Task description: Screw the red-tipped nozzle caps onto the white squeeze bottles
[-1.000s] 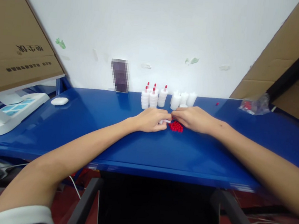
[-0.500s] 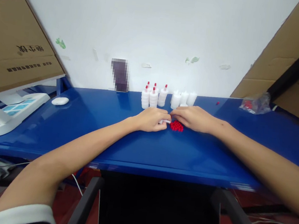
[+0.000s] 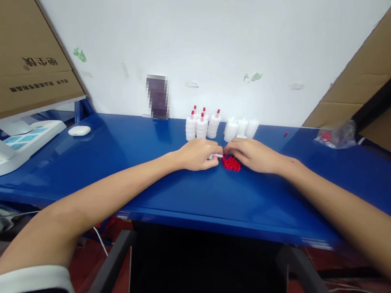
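So the left hand (image 3: 199, 155) had a white nozzle (image 3: 217, 155) pinched, and the right hand (image 3: 248, 154) hung just beside the red caps (image 3: 232, 164), couldn't tell if it gripped one.

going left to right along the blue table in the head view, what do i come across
White device with blue panels → small white case → left hand → right hand → lone red piece → clear bag with red inside.

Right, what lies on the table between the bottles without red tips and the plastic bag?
One small red piece lies between those bottles and the bag, in the head view.
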Tool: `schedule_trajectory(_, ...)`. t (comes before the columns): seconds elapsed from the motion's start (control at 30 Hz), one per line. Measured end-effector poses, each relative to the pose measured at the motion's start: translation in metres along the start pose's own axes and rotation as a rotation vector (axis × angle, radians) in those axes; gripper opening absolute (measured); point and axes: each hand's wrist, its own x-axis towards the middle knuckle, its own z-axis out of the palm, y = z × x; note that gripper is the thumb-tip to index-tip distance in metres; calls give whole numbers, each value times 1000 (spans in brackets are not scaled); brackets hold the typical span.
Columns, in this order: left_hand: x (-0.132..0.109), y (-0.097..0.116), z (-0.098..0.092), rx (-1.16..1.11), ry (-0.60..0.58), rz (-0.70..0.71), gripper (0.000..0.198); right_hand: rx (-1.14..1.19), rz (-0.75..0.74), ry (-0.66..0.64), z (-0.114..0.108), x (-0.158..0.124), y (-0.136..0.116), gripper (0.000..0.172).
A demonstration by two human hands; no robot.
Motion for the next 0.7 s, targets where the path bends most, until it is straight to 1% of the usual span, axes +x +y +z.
schedule_trajectory(0.13, 1, 0, -1, 15, -10, -1, 29, 117, -2, 4, -1, 0, -2, 26)
schedule_trajectory(0.23, 1, 1, -1, 14, -14, -9, 29, 156, 16, -16, -3, 0, -4, 24)
schedule_trajectory(0.57, 0, 1, -2, 6, -10, 6, 29, 169, 80, -39, -6, -1, -4, 23)
schedule_trajectory(0.7, -1, 1, -2, 5, -9, 3, 28, 176, 48, -38, -5, -2, -2, 25)
